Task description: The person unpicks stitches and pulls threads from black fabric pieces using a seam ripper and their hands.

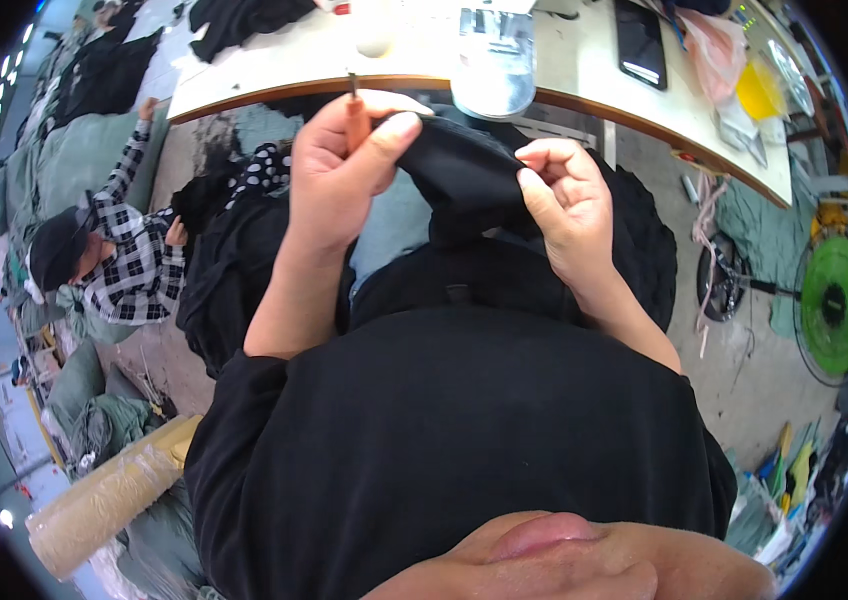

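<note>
One piece of black fabric point(464, 175) is held up between two hands, just below the curved edge of the pale worktable point(584, 75). The left hand point(349, 165) pinches the cloth under its thumb and also grips one thin orange-handled tool point(355, 105). The right hand point(566, 205) pinches the fabric's right edge with closed fingertips. On the table lie one dark phone point(640, 42) and one sewing-machine part point(494, 60).

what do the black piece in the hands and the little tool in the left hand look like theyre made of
The black piece looks like soft matte woven or knit fabric: it folds and drapes between both hands. The small tool in the left hand seems to have a reddish-brown handle, possibly wood or plastic, with a thin dark metal tip; too small to tell.
</note>
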### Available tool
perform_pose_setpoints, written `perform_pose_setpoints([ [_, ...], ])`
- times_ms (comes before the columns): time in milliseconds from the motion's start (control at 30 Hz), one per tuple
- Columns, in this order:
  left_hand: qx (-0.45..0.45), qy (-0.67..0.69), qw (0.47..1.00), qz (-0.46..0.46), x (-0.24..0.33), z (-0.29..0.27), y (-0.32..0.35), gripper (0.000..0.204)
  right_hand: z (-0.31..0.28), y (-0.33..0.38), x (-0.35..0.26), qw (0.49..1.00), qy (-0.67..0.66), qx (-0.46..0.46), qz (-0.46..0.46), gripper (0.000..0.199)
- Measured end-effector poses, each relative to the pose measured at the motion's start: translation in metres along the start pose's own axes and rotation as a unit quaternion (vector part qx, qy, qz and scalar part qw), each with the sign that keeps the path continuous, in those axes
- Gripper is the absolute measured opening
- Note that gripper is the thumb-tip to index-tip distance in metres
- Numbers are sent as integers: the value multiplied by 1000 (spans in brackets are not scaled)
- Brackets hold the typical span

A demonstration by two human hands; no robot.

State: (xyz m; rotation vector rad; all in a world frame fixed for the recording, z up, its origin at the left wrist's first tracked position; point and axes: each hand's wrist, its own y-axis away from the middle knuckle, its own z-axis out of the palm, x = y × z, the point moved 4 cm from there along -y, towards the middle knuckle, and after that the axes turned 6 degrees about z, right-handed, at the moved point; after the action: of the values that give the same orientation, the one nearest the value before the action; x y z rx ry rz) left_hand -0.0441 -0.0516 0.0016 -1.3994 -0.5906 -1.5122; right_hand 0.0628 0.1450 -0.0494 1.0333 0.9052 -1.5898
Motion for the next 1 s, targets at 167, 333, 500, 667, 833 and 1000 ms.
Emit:
perform_pose_setpoints([
  [167, -24, 100, 994, -19, -12, 0, 6, 15, -5, 4, -2, 995, 81, -47, -34, 13],
  [333, -23, 245, 967, -67, -26, 6, 16, 14, 2, 9, 0, 971, 212, -33, -110, 7],
  [500, -20, 393, 914, -95, -34, 6, 16, 15, 18, 22, 11, 988, 108, -53, 97, 14],
  [667, -68, 510, 853, -84, -40, 13, 14, 17, 17, 17, 20, 976, 204, 17, -74, 21],
  [833, -68, 539, 833, -108, -34, 23, 13, 21, 20, 11, 9, 949, 269, 34, -160, 22],
  [1000, -125, 591, 786, -130, -41, 37, 17, 25, 15, 12, 11, 942, 253, 33, -219, 18],
])
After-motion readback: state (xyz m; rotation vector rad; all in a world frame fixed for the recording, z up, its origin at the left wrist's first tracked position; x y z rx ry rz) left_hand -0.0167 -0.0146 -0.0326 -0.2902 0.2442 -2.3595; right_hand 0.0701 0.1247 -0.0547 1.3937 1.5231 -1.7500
